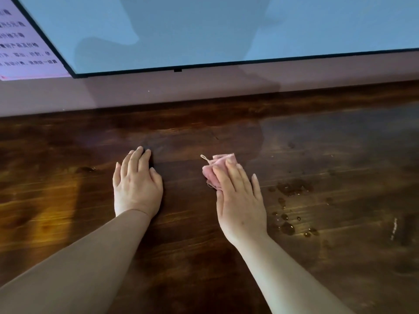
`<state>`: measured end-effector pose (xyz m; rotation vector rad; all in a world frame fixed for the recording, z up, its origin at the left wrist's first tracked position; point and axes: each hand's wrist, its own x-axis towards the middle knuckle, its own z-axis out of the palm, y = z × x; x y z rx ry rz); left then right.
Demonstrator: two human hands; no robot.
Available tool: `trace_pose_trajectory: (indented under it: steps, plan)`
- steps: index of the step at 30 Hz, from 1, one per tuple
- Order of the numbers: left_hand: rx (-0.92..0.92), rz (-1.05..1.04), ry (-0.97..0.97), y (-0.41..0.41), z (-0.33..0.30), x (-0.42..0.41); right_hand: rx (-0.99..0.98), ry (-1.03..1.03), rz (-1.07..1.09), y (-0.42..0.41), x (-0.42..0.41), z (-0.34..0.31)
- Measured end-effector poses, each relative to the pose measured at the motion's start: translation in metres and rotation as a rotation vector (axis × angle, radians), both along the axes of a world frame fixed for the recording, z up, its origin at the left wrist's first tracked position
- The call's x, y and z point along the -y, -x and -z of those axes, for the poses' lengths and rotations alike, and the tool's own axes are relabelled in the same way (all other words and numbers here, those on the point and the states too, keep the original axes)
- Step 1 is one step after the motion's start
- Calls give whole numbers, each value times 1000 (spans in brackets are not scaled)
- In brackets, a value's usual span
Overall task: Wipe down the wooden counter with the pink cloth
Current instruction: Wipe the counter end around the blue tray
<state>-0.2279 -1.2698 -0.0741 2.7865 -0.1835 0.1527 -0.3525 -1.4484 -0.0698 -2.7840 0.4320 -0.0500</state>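
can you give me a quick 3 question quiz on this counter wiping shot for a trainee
1. True or false: the right hand presses the pink cloth flat on the wooden counter.
2. Multiple choice: where do the water droplets lie? A) under the left hand B) to the right of the right hand C) on the screen
3. Fill in: the left hand holds ____ and rests on the counter.

Key: 1 true. 2 B. 3 nothing.
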Motion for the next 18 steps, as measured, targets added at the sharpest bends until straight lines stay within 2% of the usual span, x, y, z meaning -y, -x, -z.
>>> trace_pose_trajectory:
  steps: [6, 12, 18]
  plan:
    - [1, 5, -5, -1, 0, 0, -22, -41, 220, -38, 15, -3]
    - [-3, 9, -1, -1, -1, 0, 17, 27, 214, 5, 4, -1]
    - [0, 4, -8, 1, -2, 1, -38, -15, 273, -37, 43, -5]
